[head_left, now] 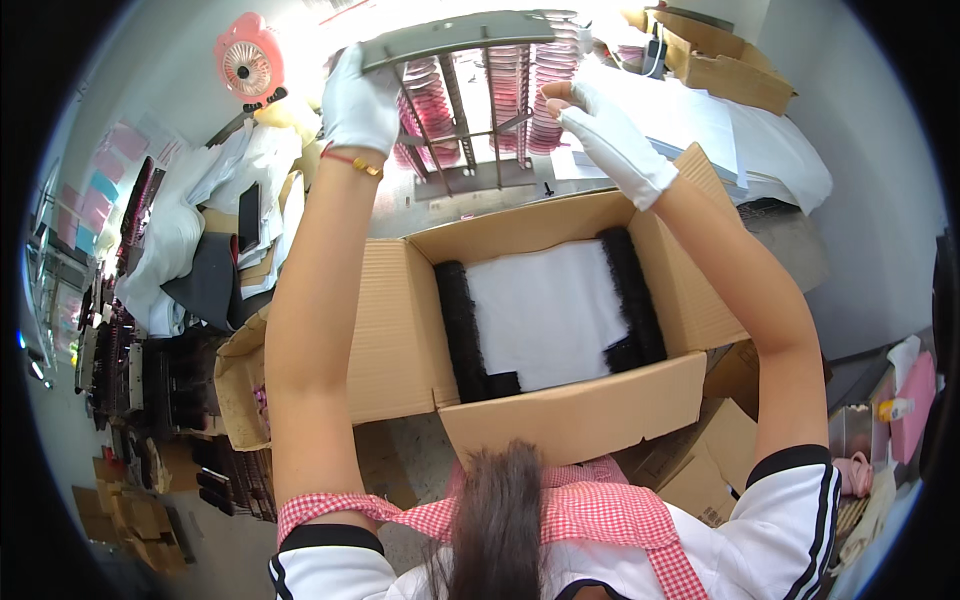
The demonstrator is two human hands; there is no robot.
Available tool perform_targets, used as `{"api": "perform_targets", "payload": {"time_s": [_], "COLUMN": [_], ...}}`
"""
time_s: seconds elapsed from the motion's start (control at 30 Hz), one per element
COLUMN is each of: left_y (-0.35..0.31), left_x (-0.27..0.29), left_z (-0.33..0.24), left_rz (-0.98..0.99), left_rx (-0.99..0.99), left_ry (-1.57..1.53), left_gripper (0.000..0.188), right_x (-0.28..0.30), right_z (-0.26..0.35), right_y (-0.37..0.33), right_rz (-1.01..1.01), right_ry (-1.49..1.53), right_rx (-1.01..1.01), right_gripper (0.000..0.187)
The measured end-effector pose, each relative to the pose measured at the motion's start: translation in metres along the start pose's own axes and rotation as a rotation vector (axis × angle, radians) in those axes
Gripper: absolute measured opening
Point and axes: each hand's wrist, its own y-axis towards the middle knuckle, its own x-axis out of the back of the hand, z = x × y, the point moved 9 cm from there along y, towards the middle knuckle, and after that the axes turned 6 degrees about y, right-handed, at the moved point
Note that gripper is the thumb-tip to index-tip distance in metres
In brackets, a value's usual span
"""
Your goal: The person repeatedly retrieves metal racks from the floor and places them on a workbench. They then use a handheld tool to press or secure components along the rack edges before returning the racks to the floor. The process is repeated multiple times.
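Beyond the far edge of an open cardboard box, a worker in a red-checked apron reaches both arms toward a metal rack at the counter. The gloved left hand grasps the left end of the rack's top bar. The right hand, also gloved but with bare fingertips showing, is raised at the rack's right side with fingers bent, close to the stacks of thin pink pieces seen between and beside the bars; whether it touches or pinches one cannot be told. A small black object lies on the counter near the rack's foot.

Inside the box, a white sheet lies between two black fuzzy strips, one along each side. White papers spread over the counter's right side, with a smaller carton behind them. A pink fan stands at the far left, above piled wrapping and papers.
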Motion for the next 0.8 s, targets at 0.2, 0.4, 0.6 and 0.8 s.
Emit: {"api": "perform_targets", "payload": {"time_s": [0.2, 0.4, 0.6, 0.8], "left_y": [0.012, 0.014, 0.01, -0.002], "left_x": [0.033, 0.063, 0.048, 0.047], "left_z": [0.008, -0.001, 0.007, 0.01], "left_rz": [0.034, -0.258, -0.116, 0.14], "left_rx": [0.113, 0.166, 0.153, 0.1], "left_ry": [-0.12, 0.182, 0.162, 0.405], "left_gripper": [0.021, 0.016, 0.037, 0.055], "right_x": [-0.014, -0.054, -0.092, -0.092], "right_z": [-0.022, -0.006, -0.009, -0.008], "right_y": [0.074, 0.109, 0.144, 0.139], "right_rz": [0.046, 0.057, 0.19, 0.112], "right_ry": [0.111, 0.753, 1.074, 1.077], "right_rx": [0.088, 0.056, -0.065, 0.028], "right_gripper": [0.066, 0.033, 0.028, 0.03]}}
